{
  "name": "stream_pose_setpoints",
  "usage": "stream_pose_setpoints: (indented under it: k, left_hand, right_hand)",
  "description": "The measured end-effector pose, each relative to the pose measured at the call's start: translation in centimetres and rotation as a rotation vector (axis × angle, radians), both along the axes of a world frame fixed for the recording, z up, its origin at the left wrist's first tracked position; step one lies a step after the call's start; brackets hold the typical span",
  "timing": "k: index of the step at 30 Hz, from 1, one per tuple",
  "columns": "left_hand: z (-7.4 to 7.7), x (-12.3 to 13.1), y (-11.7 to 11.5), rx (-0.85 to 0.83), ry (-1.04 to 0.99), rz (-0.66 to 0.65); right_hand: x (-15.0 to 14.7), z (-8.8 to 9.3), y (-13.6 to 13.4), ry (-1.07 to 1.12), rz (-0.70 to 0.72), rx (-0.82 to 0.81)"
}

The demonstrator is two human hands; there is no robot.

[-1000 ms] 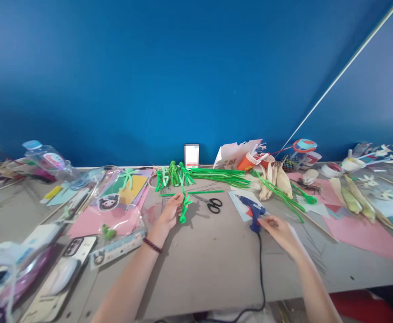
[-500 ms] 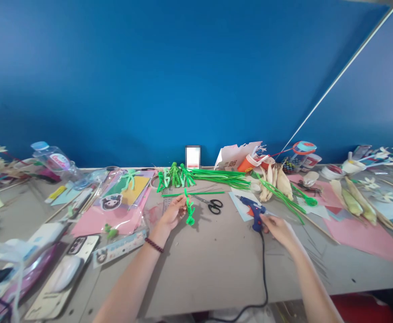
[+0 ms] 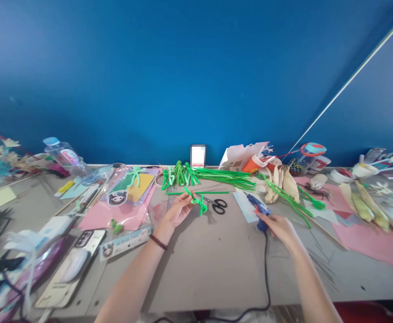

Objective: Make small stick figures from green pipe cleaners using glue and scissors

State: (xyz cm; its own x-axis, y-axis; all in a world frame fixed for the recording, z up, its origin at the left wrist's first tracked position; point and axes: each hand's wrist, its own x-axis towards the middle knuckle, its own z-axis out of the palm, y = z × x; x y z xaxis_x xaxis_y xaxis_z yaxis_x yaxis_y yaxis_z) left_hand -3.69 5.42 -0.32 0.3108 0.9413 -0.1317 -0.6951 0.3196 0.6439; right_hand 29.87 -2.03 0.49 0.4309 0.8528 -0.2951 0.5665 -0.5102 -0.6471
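A small bent figure of green pipe cleaner [image 3: 200,205] is pinched in the fingers of my left hand [image 3: 179,210], near the middle of the table. To the right, my right hand [image 3: 277,225] is closed on a blue glue gun [image 3: 261,207], whose nozzle points up and left over a pale blue sheet [image 3: 245,204]. A black cord runs down from its handle. Black-handled scissors [image 3: 219,206] lie just right of the green figure. Several finished-looking green figures [image 3: 180,173] and a bundle of green pipe cleaners [image 3: 226,177] lie behind my left hand.
Pink sheets and plastic bags [image 3: 98,215], a phone [image 3: 71,269] and a bottle [image 3: 65,154] are at the left. Orange cups [image 3: 252,165], dried husks [image 3: 289,186] and pink paper [image 3: 374,242] lie at the right. A blue panel [image 3: 196,80] stands behind the table.
The green figure has tilted from upright to slanting rightward in my left hand. The glue gun has turned slightly in my right hand. The whole view has shifted a little.
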Motion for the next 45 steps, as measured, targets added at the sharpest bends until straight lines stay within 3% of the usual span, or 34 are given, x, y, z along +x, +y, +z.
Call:
stream_pose_setpoints:
  k: [3, 6, 9, 11, 17, 20, 23, 26, 28, 32, 45]
  left_hand:
    - [0.0, 0.0, 0.0, 0.020, 0.020, -0.009]
    - [0.1, 0.1, -0.1, 0.019, 0.058, 0.003]
    - [0.3, 0.3, -0.3, 0.047, 0.090, -0.011]
    - [0.3, 0.4, -0.4, 0.066, 0.115, -0.032]
    - [0.3, 0.7, -0.6, 0.075, 0.254, -0.082]
    - [0.2, 0.6, -0.6, 0.081, 0.286, -0.062]
    - [0.2, 0.5, -0.5, 0.062, 0.346, 0.002]
    - [0.4, 0.5, -0.5, 0.067, 0.414, 0.014]
    - [0.5, 0.4, -0.5, 0.080, 0.433, -0.003]
    - [0.4, 0.4, -0.6, 0.096, 0.437, -0.041]
    - [0.1, 0.9, -0.9, 0.108, 0.299, -0.118]
  right_hand:
    - [-0.1, -0.1, -0.6, 0.365, -0.170, 0.100]
    - [-0.3, 0.1, -1.2, 0.729, -0.253, 0.190]
    - [-1.0, 0.9, -1.5, 0.973, -0.201, 0.221]
    - [-1.9, 1.7, -1.4, 1.081, -0.090, 0.258]
    - [-5.7, 4.0, 0.4, 1.051, 0.217, 0.330]
    - [-7.9, 4.5, 1.4, 1.023, 0.252, 0.398]
    - [-10.1, 4.1, 1.9, 1.034, 0.349, 0.410]
    - [-11.6, 2.5, 1.9, 1.012, 0.406, 0.437]
    - [-12.1, 1.1, 1.8, 1.009, 0.389, 0.526]
    - [-12.2, -0.4, 1.5, 0.968, 0.368, 0.543]
    - [-12.5, -0.2, 1.0, 0.867, 0.417, 0.484]
